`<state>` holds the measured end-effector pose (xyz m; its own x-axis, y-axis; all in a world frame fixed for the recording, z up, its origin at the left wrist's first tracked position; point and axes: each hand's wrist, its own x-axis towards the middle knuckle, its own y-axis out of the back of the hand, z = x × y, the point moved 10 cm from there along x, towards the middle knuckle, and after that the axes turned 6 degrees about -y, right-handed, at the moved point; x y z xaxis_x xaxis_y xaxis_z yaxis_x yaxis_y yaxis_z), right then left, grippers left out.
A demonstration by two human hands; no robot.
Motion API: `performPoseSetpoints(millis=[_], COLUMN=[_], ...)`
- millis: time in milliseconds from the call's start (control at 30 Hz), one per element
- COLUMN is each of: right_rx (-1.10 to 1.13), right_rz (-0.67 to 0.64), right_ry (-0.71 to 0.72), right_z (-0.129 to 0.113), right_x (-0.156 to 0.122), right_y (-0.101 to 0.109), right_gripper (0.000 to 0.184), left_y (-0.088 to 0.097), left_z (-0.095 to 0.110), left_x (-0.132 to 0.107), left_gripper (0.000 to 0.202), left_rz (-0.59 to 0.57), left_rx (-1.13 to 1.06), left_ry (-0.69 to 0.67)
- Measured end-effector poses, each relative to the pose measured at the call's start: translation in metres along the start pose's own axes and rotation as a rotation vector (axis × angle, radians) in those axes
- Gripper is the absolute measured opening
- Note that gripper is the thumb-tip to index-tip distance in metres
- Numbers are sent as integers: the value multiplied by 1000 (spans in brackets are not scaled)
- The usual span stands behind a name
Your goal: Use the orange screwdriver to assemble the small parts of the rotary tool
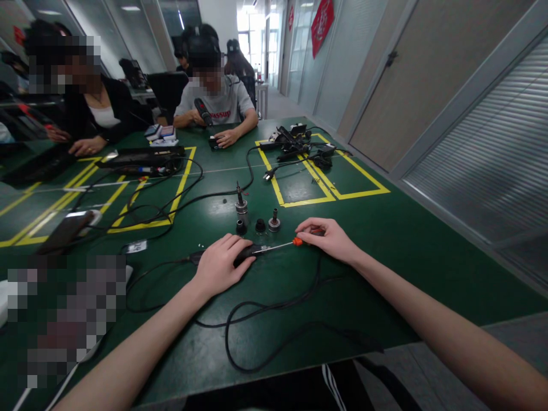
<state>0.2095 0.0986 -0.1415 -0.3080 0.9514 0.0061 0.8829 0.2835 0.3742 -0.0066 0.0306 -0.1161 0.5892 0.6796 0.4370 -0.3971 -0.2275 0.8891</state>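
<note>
My left hand [222, 261] is wrapped over a black corded tool handle [245, 253] lying on the green table. In my right hand [329, 237] is a screwdriver [297, 241] with an orange-and-dark grip, held between bent fingers. Its thin shaft points left, and the tip meets the open right end of the handle; whether it sits on a screw is too small to tell. Just beyond my hands stand a metal cylinder with a thin tip [241, 212], a small black collar [240, 228], a black ring-like cap [260, 225] and a round metal piece with a stem [274, 221].
A black cable [257, 308] loops across the near table [428, 268]. Yellow tape [308, 201] marks rectangles, with a heap of black devices and cords [293, 140] at back right. A phone-like device [68, 228] lies left. Across the table, a person [218, 103] holds a power drill [203, 112].
</note>
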Motion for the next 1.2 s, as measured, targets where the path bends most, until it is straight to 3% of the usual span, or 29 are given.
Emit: performPoseSetpoints(millis=[300,867,1200], right_rx=[-77,32,-121], right_rz=[-30,-63,-68], right_ry=[-42,-50,22], right_z=[1,0,-7], right_x=[-4,-3,-5], right_y=[-6,-4,-7], right_gripper=[44,28,38], left_y=[0,-1,0], left_z=[0,0,0], left_x=[0,0,0], left_gripper=[23,21,22], left_rz=[-14,-15,-8], left_rx=[-8,-10,-22], left_ry=[10,10,11])
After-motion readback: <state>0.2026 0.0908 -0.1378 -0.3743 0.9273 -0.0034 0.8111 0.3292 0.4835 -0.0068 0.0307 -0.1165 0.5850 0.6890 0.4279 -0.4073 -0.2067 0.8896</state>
